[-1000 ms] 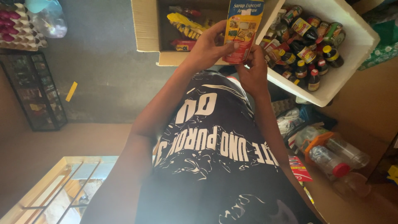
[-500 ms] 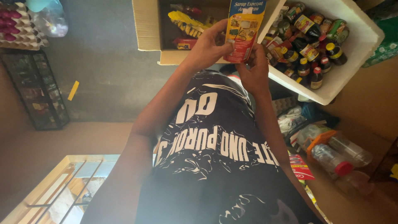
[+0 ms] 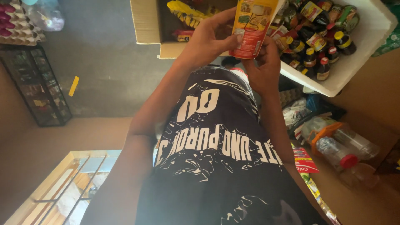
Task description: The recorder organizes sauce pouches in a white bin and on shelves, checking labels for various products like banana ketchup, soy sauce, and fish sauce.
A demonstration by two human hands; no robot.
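Observation:
Both my hands hold one flat orange, red and yellow packet (image 3: 252, 27) up in front of my chest. My left hand (image 3: 210, 39) grips its left edge with thumb and fingers. My right hand (image 3: 263, 68) pinches its lower end from below. The packet's top runs off the frame's upper edge. Behind it stands an open cardboard box (image 3: 146, 23) with yellow packets inside. To its right a white foam box (image 3: 354, 68) holds several small bottles and jars with yellow and red caps.
An egg tray (image 3: 14, 25) with pink eggs rests on a black wire rack (image 3: 37, 91) at the left. Clear plastic bottles (image 3: 346, 148), one with a red cap, lie at the right beside bags and a red carton (image 3: 305, 160). A pale wooden frame (image 3: 62, 187) lies at the lower left.
The packet has shifted a little up and to the right. Both hands keep their hold on it.

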